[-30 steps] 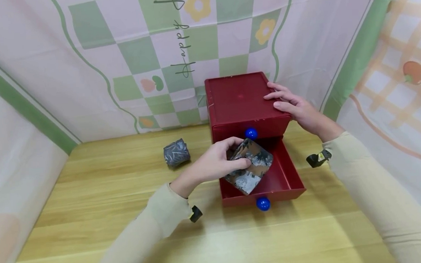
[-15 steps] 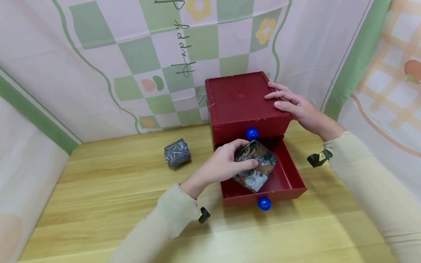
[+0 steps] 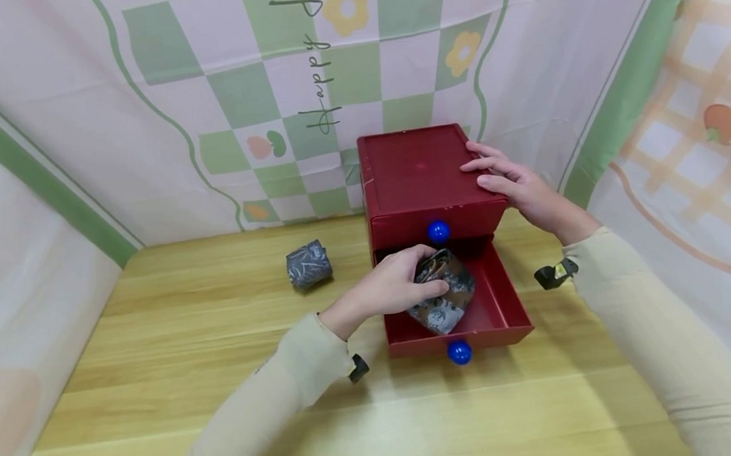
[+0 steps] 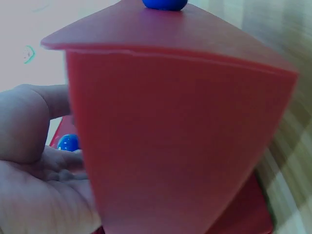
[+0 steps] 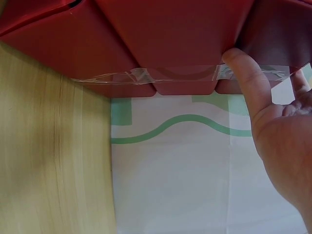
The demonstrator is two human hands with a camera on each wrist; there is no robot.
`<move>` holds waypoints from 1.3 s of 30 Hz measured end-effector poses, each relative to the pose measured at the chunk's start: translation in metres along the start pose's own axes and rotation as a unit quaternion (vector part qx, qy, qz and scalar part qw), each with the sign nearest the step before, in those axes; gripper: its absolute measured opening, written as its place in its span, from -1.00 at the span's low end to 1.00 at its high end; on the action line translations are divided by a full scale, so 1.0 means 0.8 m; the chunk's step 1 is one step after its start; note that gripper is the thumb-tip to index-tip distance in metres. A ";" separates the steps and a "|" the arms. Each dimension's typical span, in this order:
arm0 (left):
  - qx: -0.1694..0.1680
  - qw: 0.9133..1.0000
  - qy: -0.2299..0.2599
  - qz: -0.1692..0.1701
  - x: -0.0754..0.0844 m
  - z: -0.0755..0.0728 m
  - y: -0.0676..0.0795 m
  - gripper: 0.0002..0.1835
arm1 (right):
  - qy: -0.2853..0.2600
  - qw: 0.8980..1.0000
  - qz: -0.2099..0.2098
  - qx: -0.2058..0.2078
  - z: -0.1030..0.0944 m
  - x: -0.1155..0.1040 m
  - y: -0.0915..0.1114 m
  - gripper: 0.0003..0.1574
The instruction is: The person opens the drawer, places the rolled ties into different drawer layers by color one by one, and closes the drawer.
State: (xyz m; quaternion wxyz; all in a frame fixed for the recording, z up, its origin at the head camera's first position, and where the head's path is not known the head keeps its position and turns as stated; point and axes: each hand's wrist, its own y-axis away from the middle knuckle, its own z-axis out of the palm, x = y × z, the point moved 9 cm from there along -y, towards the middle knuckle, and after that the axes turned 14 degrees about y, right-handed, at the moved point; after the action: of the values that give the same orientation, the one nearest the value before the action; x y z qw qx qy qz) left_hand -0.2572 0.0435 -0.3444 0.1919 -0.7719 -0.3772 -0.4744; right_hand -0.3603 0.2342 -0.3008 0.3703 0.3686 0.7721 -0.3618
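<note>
Fingers of the left hand curl round a folded bundle of dark patterned cloth and hold it inside the open lower drawer of a small dark-red two-drawer box. The bundle sits tilted, its lower corner near the drawer floor; whether it touches the floor cannot be told. The right hand lies on the top right edge of the box with fingers straight and flat, thumb down the side, holding nothing, steadying the box.

By the look of it, the step in hand is setting the cloth into the drawer. The next move seems to call for letting the fingers go and lifting the hand up and back without catching the upper drawer's round blue knob, which hangs just above the knuckles.

The drawer's low walls close round the bundle: the left wall is touching or just beside the left wrist, and there is bare red floor to the right. The lower drawer's own blue knob juts toward the person over the pale wooden tabletop. A second rolled grey patterned cloth lies on the table well apart to the left, with open wood between it and the box. Hung patterned sheets stand close behind the box.
</note>
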 end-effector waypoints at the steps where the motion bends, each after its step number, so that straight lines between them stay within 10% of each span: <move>1: -0.009 1.000 -0.005 -0.011 0.000 0.001 -0.001 -0.31 | -0.001 1.000 0.001 -0.001 0.000 0.000 0.000 -0.57; 14: -0.076 0.990 0.036 -0.113 -0.001 0.014 -0.006 -0.50 | 0.006 1.000 0.001 -0.003 -0.001 0.001 0.000 -0.56; 29: -0.114 0.974 -0.195 -0.005 0.018 0.015 -0.003 -0.41 | 0.018 1.000 0.009 -0.002 0.001 0.000 0.001 -0.55; 39: -0.066 0.949 -0.308 -0.011 0.023 0.010 0.005 -0.38 | 0.031 0.999 0.013 0.000 -0.001 0.002 0.003 -0.54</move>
State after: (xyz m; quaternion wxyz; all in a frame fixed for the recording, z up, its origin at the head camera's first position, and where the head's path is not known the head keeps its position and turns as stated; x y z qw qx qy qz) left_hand -0.2443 0.0537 -0.3316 0.0094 -0.8872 -0.3942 -0.2398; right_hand -0.3595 0.2360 -0.3025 0.3505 0.3898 0.7785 -0.3453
